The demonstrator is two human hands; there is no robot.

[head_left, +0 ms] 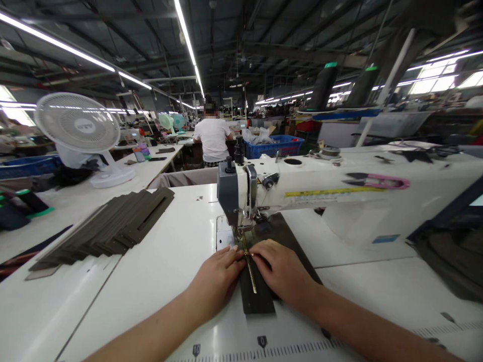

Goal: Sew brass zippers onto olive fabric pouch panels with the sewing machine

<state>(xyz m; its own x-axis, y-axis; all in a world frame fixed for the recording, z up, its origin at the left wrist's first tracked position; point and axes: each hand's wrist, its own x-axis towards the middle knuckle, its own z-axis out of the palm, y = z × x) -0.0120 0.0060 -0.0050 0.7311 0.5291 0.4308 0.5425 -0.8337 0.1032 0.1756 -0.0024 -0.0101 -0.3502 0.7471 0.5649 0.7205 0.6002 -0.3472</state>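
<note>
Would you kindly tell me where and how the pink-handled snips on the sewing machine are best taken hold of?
I would pinch the pink handle at its rounded right end, coming from the right, since the dark pointed blades face left along the white body of the sewing machine.

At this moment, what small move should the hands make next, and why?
Probably guide the gold-toothed metal zipper slightly under the white sewing machine's grey head, keeping it straight: the bare left hand and bare right hand meet at it before that head, and its near end lies outside on dark olive fabric.
</note>
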